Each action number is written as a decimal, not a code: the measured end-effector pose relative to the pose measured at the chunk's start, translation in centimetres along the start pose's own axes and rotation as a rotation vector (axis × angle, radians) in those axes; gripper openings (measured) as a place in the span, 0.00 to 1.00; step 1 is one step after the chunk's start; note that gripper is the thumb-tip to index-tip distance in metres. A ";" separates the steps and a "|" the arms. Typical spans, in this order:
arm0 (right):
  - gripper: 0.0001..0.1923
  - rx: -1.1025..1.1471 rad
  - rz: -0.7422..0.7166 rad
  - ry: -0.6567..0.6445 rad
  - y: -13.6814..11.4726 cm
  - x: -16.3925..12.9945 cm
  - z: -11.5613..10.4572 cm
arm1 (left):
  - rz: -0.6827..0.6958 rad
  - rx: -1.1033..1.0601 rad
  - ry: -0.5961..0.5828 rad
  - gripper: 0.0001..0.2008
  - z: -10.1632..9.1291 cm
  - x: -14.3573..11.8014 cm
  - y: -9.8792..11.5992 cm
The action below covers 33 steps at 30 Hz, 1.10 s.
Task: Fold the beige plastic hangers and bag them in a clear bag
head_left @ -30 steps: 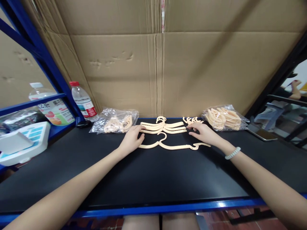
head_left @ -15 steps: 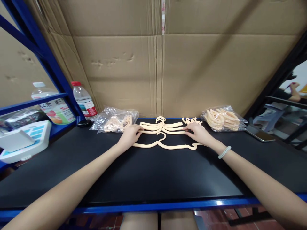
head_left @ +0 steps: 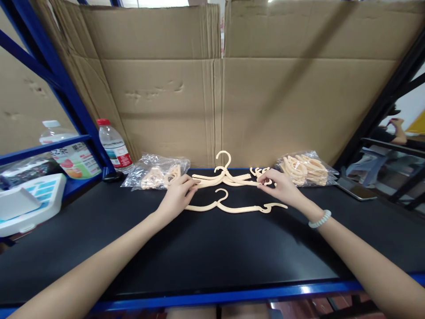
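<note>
My left hand (head_left: 175, 195) and my right hand (head_left: 282, 188) pinch the two ends of a beige plastic hanger (head_left: 244, 182). Its hook stands up toward the cardboard. At least one more hanger (head_left: 244, 177) shows behind it, overlapping, so I cannot tell exactly how many are there. Closer to me, a separate hanger (head_left: 239, 209) lies flat on the black table (head_left: 212, 252), its left end hidden by my left hand. Small beige hook-shaped pieces (head_left: 257, 171) sit just beyond my right fingers.
A clear bag of beige pieces (head_left: 156, 175) lies at left, another bag (head_left: 303, 168) at right beside a phone (head_left: 357, 190). A red-capped bottle (head_left: 114, 146) and a white device with blue keys (head_left: 36, 201) stand left. Cardboard (head_left: 159, 97) walls the back. A person (head_left: 396, 130) is far right.
The held hanger has tilted up, its hook now higher and apart from the one below. My right hand has shifted slightly right, uncovering the front hanger's right end. The camera view has tipped upward.
</note>
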State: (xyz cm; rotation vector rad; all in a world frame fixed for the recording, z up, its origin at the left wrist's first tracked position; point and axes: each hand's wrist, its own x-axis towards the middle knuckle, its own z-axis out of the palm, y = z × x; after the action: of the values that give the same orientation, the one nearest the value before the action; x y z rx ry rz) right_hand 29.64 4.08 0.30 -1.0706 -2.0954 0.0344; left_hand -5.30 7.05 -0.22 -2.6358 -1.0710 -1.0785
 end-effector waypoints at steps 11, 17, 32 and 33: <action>0.14 0.128 0.219 0.102 1.3 -0.1 -1.2 | -0.160 -0.147 -0.063 0.06 1.0 -1.1 -0.2; 0.12 -0.193 0.155 0.055 4.9 -0.8 -0.9 | -0.209 -0.200 -0.061 0.06 1.3 -1.3 0.2; 0.08 -0.382 0.090 -0.076 5.2 -0.5 1.4 | -0.196 -0.226 -0.015 0.06 1.2 -1.3 0.7; 0.08 -0.379 0.092 -0.068 5.2 -0.5 1.4 | -0.196 -0.228 -0.011 0.06 1.2 -1.3 0.7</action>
State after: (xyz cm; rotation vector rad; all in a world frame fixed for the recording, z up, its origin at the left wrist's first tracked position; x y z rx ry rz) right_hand 32.44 7.50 -2.83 -1.4050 -2.1638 -0.2962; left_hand -4.77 6.18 -1.87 -2.7563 -1.3035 -1.2976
